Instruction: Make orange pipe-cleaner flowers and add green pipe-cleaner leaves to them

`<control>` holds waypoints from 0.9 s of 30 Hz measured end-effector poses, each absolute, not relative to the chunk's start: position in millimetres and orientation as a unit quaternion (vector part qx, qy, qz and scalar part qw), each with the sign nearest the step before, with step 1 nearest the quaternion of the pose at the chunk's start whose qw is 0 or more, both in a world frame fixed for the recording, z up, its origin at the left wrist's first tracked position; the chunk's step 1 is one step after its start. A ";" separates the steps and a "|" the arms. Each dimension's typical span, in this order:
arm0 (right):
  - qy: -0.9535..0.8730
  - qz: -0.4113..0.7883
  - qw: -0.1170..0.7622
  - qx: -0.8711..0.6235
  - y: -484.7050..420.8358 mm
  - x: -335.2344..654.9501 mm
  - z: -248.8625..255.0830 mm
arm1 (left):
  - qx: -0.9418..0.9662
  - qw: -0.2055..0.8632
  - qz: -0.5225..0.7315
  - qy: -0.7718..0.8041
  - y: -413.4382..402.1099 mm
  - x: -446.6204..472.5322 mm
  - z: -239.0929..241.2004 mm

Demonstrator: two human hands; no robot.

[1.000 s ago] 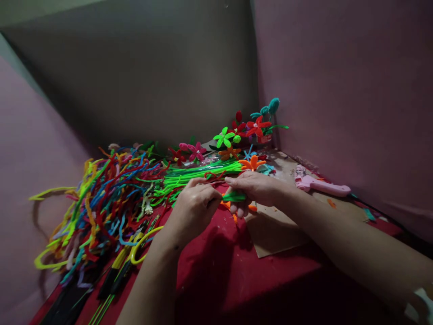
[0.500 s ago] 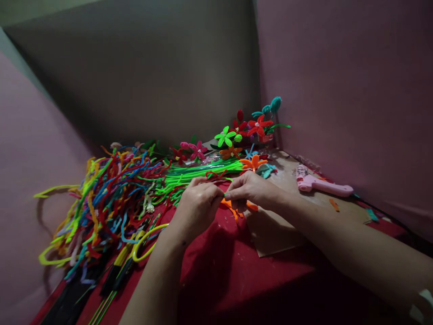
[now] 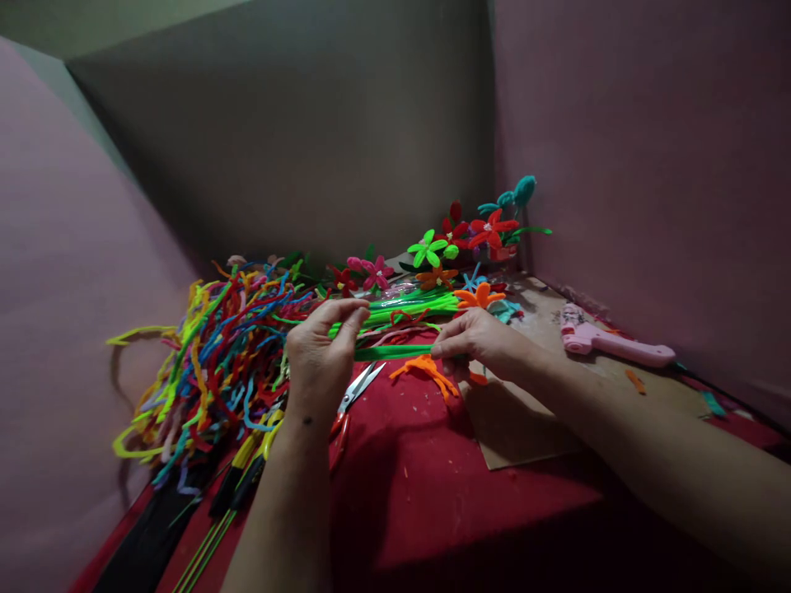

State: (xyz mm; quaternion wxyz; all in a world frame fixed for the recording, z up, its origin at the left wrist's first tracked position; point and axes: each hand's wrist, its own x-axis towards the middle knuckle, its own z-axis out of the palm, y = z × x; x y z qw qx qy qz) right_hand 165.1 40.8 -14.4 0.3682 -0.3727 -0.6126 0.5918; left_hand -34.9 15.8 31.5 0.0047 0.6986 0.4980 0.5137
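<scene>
In the head view my left hand (image 3: pixel 322 342) is closed, its thumb against the index finger, at one end of a flat green strip (image 3: pixel 395 353) that looks like floral tape. My right hand (image 3: pixel 473 339) pinches the other end, and the strip runs nearly level between the two. Just below it lie red-handled scissors (image 3: pixel 353 394), partly behind my left wrist, and a cluster of orange pipe cleaners (image 3: pixel 432 372). Behind my hands rests a bundle of bright green pipe cleaners (image 3: pixel 413 305). The strip's ends are hidden in my fingers.
A tangled heap of coloured pipe cleaners (image 3: pixel 203 362) is at left, with yellow-and-black pliers (image 3: pixel 244 461) before it. Pipe-cleaner flowers (image 3: pixel 426 249) stand at the back. At right are a pink glue gun (image 3: pixel 618 344) and a cardboard piece (image 3: pixel 512 428) on the red cloth (image 3: pixel 432 494).
My hands have moved from close together to apart, left hand going left, and the green strip now shows stretched between them. The scissors have come into sight. The view has shifted slightly.
</scene>
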 end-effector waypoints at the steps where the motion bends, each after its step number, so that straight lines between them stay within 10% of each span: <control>1: -0.613 0.590 0.368 -0.375 39.8 164.9 -13.5 | 0.728 0.011 0.489 0.481 15.6 -31.2 29.9; 9: -0.632 0.570 0.341 -0.399 28.2 161.4 -1.2 | 0.881 -0.015 0.233 0.412 20.5 -7.2 6.8; 27: -0.682 0.558 0.270 -0.388 35.6 168.1 -2.9 | 0.899 0.018 0.148 0.411 13.7 -5.4 7.6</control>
